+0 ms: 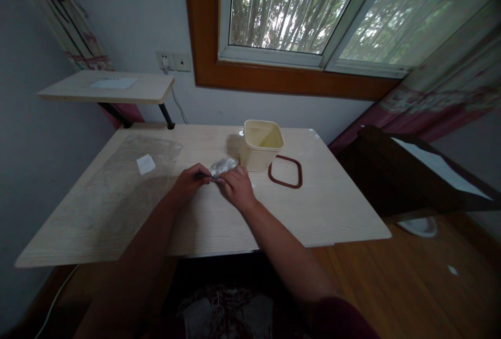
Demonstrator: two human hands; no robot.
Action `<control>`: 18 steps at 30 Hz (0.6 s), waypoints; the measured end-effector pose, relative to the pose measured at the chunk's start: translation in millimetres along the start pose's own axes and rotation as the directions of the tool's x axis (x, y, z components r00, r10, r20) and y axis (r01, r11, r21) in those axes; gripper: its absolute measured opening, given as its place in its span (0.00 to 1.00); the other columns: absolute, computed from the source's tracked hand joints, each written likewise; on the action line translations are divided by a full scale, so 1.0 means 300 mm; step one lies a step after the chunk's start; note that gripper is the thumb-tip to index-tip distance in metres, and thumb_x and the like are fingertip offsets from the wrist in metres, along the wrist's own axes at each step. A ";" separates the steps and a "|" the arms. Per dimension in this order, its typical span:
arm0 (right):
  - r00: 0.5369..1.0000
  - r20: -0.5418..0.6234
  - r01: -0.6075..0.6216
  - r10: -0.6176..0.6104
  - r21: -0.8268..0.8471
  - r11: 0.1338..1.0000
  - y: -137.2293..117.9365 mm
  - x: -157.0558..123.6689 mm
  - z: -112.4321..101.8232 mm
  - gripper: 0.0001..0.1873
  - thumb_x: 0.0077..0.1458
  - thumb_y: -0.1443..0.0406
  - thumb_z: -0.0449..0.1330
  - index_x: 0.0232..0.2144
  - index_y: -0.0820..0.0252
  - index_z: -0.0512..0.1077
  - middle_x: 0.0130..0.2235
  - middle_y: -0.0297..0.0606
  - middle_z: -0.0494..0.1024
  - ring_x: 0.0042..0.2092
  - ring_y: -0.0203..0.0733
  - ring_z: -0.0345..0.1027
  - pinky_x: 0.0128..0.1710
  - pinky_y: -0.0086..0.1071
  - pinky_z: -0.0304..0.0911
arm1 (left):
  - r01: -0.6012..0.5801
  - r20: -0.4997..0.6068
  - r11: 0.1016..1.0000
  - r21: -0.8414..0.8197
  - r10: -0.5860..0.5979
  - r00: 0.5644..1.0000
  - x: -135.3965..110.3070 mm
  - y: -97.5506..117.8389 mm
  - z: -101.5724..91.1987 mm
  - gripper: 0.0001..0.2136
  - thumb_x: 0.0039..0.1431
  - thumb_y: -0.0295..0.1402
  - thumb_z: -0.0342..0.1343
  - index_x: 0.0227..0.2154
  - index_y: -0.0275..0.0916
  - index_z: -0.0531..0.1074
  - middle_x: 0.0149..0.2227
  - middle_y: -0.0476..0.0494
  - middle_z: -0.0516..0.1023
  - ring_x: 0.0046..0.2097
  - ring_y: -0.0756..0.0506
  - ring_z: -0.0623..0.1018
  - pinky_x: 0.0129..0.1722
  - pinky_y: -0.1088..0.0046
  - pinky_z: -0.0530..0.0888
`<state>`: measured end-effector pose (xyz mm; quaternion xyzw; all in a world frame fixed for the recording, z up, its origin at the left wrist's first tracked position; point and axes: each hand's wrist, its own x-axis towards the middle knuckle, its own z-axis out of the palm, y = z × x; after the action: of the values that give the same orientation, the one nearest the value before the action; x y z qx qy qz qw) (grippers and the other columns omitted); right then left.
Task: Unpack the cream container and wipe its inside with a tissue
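Close together above the middle of the table, my left hand (189, 183) and my right hand (239, 189) pinch a small crumpled, shiny plastic bag (224, 165). The bag's gathered part lies between my fingertips, and its loose part puffs out behind them. Something dark shows at my left fingers, too small to name. Just beyond my right hand a cream plastic bin (261, 158) stands upright with its top uncovered. To the right of the bin, a reddish-brown rounded-square ring (300, 174) lies flat on the table.
A large clear plastic sheet or bag (117, 188) is spread over the left of the pale wooden table (332, 208), with a white square (146, 164) on it. A raised shelf (78, 86) stands at the back left. Dark furniture (442, 182) is at the right, beyond the table edge.
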<state>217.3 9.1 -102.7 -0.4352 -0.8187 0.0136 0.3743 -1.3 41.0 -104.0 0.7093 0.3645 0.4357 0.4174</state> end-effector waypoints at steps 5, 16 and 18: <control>1.000 0.029 0.006 -0.006 0.006 1.000 -0.001 -0.001 0.004 0.15 0.70 0.56 0.54 0.40 0.54 0.79 0.34 0.40 0.79 0.42 0.48 0.62 0.45 0.42 0.54 | -0.088 0.052 0.972 0.219 0.079 0.996 0.012 0.033 -0.010 0.05 0.61 0.34 0.60 0.37 0.40 0.79 0.34 0.46 0.80 0.37 0.46 0.78 0.40 0.69 0.73; 0.998 0.061 0.032 -0.031 -0.004 0.999 0.001 0.000 0.008 0.14 0.69 0.58 0.56 0.39 0.57 0.78 0.35 0.39 0.79 0.42 0.47 0.62 0.45 0.41 0.52 | -0.342 0.149 0.797 0.498 0.309 0.939 0.023 0.004 -0.031 0.11 0.69 0.36 0.53 0.38 0.40 0.79 0.35 0.43 0.79 0.40 0.45 0.76 0.42 0.69 0.73; 0.997 0.068 0.026 -0.026 0.005 1.000 0.002 0.001 0.008 0.12 0.69 0.59 0.56 0.40 0.57 0.78 0.35 0.39 0.80 0.42 0.47 0.62 0.45 0.41 0.52 | -0.369 0.161 0.771 0.519 0.335 0.928 0.022 0.004 -0.038 0.11 0.69 0.36 0.52 0.38 0.40 0.79 0.35 0.43 0.79 0.39 0.45 0.76 0.41 0.69 0.72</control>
<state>216.2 10.5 -104.4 -0.4231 -0.8365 0.0254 0.3472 -9.4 49.6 -97.6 0.8657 0.3206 0.3644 0.1220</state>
